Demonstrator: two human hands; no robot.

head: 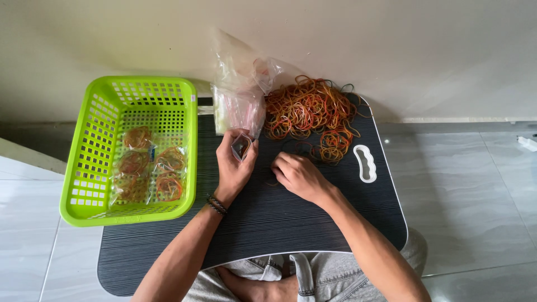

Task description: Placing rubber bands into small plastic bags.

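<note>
I look down over a dark striped bench (263,218) set across my lap, close to a pale wall. My left hand (234,165) is raised near the bench's middle, fingers pinched on a small clear bag (241,146) whose mouth is held open and faces me; I cannot tell what, if anything, is inside it. My right hand (299,176) rests on the bench just to the right of the left one, knuckles up and fingers curled under. It sits at the near edge of the rubber bands, but whether it grips any I cannot tell. The two hands are close together yet not touching.

The pile of rubber bands (310,114), red, orange, yellow and a few green, is spread at the far right of the bench, beyond my right hand. Just left of the pile, at the far edge, stands a crumpled clear plastic sack (240,89) with a stack of small bags inside, right behind the bag I hold. A white handle cutout (366,163) lies to the right of the pile.

At the left, a lime green basket (95,162) overlaps the bench's left edge. In it lie several filled small bags of bands (148,170)
</note>
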